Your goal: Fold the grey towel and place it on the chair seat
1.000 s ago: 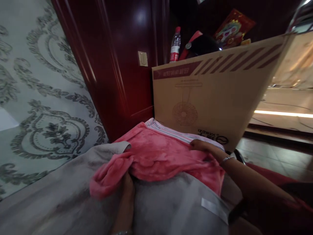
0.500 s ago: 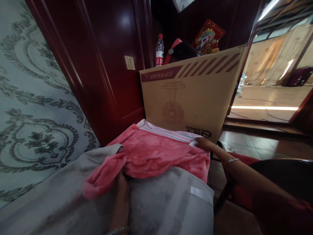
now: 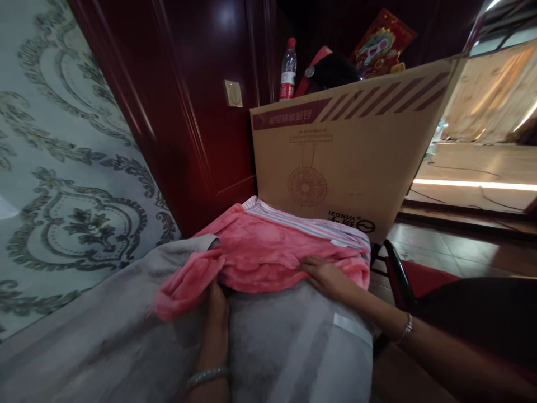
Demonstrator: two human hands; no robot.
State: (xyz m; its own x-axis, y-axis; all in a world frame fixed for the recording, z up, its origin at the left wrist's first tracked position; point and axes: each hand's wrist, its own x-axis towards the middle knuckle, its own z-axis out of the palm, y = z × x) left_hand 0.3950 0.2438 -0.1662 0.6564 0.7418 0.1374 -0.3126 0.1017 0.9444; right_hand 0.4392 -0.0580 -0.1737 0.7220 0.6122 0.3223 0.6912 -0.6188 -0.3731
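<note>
A pink plush garment [image 3: 260, 246] lies on a grey, soft-covered surface [image 3: 268, 341], with a striped band along its far edge and a white label near the band's right end. My left hand [image 3: 217, 305] is closed on the garment's near left part, below a bunched, sleeve-like pink roll; its fingertips are hidden by the cloth. On the garment's near right part rests my right hand [image 3: 329, 278], its fingers stretched out over the pink folds, close to the near edge.
A large cardboard box [image 3: 348, 151] stands just beyond the garment, a red-capped bottle [image 3: 287, 73] and a red packet [image 3: 380, 45] above it. Dark red panelling [image 3: 210, 112] and a patterned wall [image 3: 84, 218] rise at left. A chair with a black armrest [image 3: 398, 274] is at right.
My right hand has left the garment's far right corner by the striped band and moved nearer and to the left. My left hand keeps its place on the cloth. The view has shifted slightly.
</note>
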